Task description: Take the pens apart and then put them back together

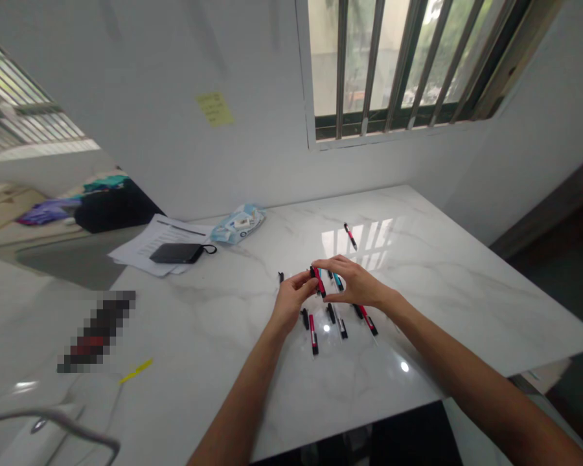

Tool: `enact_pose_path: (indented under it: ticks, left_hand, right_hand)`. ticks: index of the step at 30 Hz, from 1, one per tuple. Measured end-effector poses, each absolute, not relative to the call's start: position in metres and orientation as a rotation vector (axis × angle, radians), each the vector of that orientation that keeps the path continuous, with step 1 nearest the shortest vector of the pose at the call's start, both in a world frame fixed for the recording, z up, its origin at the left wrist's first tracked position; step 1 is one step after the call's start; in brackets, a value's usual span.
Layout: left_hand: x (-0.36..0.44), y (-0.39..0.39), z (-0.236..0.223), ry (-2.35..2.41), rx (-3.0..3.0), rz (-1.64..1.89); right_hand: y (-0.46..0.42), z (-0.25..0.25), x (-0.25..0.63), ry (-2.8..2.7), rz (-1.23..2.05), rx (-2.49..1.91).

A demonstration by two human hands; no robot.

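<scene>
- we can't tell which fingers grip the red pen [319,282]; left hand [294,301] and right hand [350,281] hide part of it
- pixelated object [96,331] on the marble table [418,310]: blurred out, we can't tell what it is
- small black piece [280,277] beyond the left hand: too small to tell
- sticky note [214,109]: writing too small for us to read
- printed papers [150,243]: same, unreadable
- curved metal rail [53,421]: blurred, cut off at the bottom edge
- left forearm [238,401], right forearm [480,388]: both cut off by the frame
</scene>
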State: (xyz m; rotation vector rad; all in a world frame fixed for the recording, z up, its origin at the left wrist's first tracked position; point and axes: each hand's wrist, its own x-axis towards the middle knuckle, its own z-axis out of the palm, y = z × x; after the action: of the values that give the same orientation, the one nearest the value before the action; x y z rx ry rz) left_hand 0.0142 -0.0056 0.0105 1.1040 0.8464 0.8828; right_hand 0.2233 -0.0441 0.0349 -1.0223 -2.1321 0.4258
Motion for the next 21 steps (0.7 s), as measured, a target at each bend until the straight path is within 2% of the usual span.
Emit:
enact_pose_path:
  ticks: [8,13,16,21]
  left_hand:
    - [0.014,-0.006,0.016,0.87,1.099,0.902]
    - [0.013,-0.004,0.017,0.916,1.146,0.958]
    - [0.013,-0.004,0.019,0.904,1.131,0.99]
    - [0.013,-0.005,0.022,0.865,1.094,1.013]
  right_hand:
    - [-0.043,0.032,0.22,-2.091,0.374,-1.053]
    - [-0.028,0.019,0.264,-1.966,0.237,-1.391]
    - [-0.019,0.006,0.289,-2.003,0.338,-1.601]
    - [-0.015,-0.003,0.291,-2.028,0.455,-1.634]
